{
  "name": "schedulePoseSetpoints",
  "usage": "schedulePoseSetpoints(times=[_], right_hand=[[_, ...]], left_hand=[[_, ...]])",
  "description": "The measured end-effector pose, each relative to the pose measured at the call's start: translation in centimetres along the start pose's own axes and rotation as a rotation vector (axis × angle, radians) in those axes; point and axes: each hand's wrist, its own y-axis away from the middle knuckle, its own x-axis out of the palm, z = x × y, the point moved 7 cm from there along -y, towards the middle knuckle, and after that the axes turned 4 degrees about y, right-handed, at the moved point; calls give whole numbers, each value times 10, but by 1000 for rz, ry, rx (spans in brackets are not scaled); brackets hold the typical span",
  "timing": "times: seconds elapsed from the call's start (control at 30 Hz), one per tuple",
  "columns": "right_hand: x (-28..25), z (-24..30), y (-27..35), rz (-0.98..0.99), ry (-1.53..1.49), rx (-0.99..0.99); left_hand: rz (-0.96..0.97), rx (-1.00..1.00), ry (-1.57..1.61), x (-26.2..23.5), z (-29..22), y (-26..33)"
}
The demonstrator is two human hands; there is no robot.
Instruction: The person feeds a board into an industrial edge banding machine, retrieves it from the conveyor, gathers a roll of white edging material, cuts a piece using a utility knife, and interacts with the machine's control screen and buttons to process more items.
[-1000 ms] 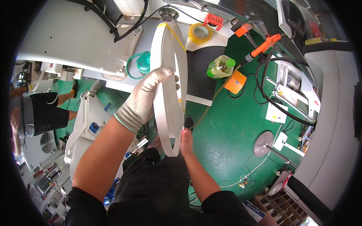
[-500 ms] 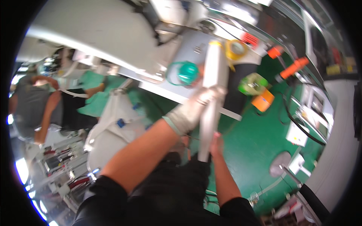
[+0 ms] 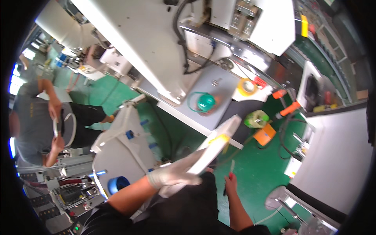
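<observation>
My left hand [image 3: 176, 174], in a pale glove, is closed around a long white bar [image 3: 207, 156] with a yellow patch near its far end. The bar slants across my lap toward the bench. My bare right hand [image 3: 231, 186], lower right, grips a slim tool with a red-and-black handle [image 3: 230, 176] and a thin pale blade pointing away; its exact kind is unclear. Beyond the bar, on the grey bench top [image 3: 196, 86], sit a green round container [image 3: 206, 102] and a roll of yellow tape [image 3: 247, 87].
A large white machine [image 3: 133, 35] extends over the bench. At right are an orange-handled tool [image 3: 289, 109], an orange box [image 3: 264, 134], a green-and-clear bag [image 3: 256, 119] and a grey cabinet [image 3: 333, 149]. A co-worker [image 3: 35, 117] stands at left beside a pale wheeled frame [image 3: 121, 156].
The bar has swung from nearly upright to a slant and come lower and nearer me. My right hand has moved away from it, and its tool now shows. The view has shifted.
</observation>
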Motion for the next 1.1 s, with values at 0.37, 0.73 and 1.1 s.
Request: schedulePoseSetpoints(times=[0.37, 0.73, 1.1], right_hand=[[41, 237, -130, 226, -477, -100], [-36, 8, 20, 584, 790, -492], [-214, -72, 153, 670, 248, -398]], left_hand=[[-586, -295, -690, 77, 191, 165], [-935, 73, 522, 163, 447, 211], [-403, -129, -449, 273, 454, 89]])
